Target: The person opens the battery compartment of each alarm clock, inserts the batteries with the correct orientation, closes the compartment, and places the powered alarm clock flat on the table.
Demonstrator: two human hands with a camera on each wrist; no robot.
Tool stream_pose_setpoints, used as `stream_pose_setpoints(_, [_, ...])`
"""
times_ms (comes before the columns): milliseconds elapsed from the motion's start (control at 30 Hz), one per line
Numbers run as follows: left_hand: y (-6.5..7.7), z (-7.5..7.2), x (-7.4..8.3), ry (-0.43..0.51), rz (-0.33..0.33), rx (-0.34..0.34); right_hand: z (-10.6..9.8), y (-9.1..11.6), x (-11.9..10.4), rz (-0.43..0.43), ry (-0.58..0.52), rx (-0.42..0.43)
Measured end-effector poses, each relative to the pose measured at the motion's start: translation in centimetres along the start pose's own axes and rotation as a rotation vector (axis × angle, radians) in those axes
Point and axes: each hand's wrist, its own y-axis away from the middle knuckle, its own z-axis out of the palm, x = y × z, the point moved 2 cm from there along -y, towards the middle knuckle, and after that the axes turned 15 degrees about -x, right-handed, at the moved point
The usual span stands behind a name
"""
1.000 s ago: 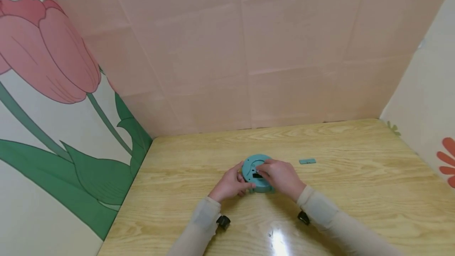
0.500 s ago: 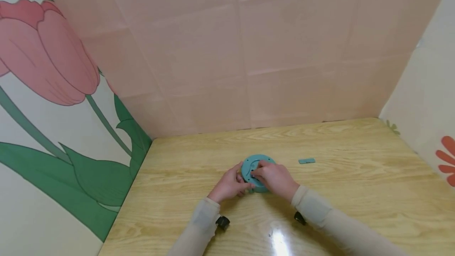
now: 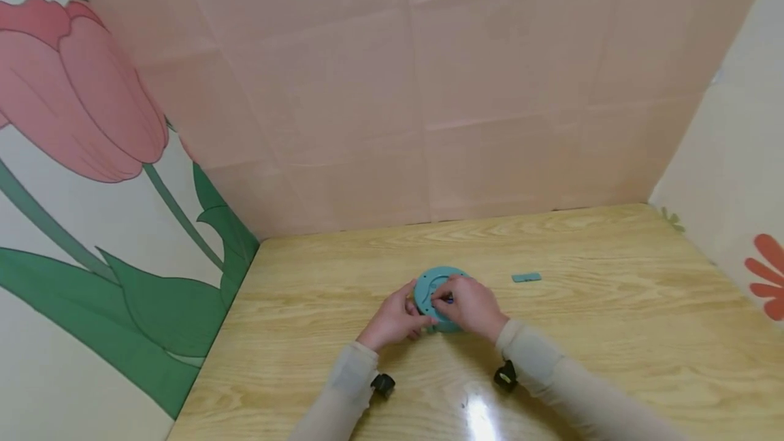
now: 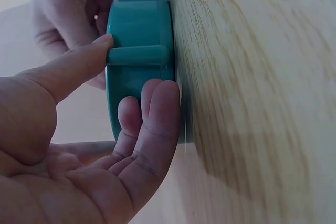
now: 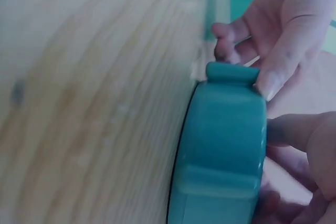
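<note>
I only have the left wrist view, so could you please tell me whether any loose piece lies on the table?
Observer: Yes, the head view shows a small flat teal strip on the table, to the right of the round teal case.
Operator: Thank you. Are there any marks on the case's upper face, which I cannot see?
Observer: Yes, small dark spots sit near its rim.
Operator: And could you say where the fingertips of the other hand are?
Observer: The right hand has its fingertips over the middle part of that face.
</note>
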Motion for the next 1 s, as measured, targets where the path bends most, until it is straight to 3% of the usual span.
stream_pose_setpoints(267, [0.0,0.0,-0.1,-0.005,-0.016,0.003,-0.1,0.5,0.3,0.221,0.059,0.155])
stream_pose_setpoints(567, [-0.3,0.0,-0.3,-0.019,-0.022,0.012,0.9,0.3,1.0,0.273,-0.056,0.056])
stream_pose_setpoints(1000, [-0.2,-0.2,-0.3,-0.012,-0.025,0.007,1.1,-0.3,1.1,0.29,-0.154,0.007])
